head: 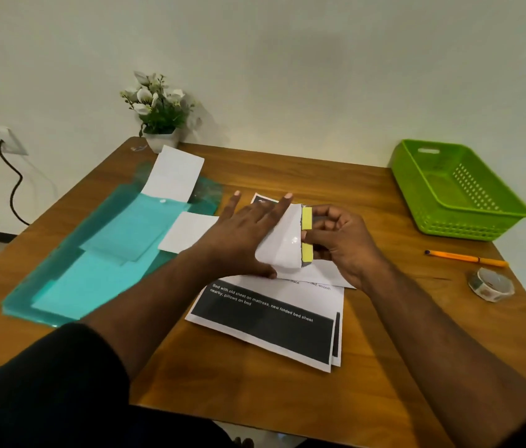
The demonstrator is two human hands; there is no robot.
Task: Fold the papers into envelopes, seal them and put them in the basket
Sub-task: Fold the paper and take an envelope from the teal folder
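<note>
A white sheet of paper (282, 244) with a yellow strip along its edge lies curled over at the table's middle. My left hand (242, 234) presses flat on its left part, fingers spread. My right hand (336, 240) pinches the raised yellow edge between thumb and fingers. Under them lie printed sheets with black blocks (264, 321). The green plastic basket (455, 215) stands at the far right of the table, with nothing visible inside it.
A teal plastic folder (93, 253) with white sheets (174, 176) on it covers the table's left side. An orange pen (468, 258) and a roll of tape (491, 284) lie at the right. A potted plant (159, 108) stands at the back edge.
</note>
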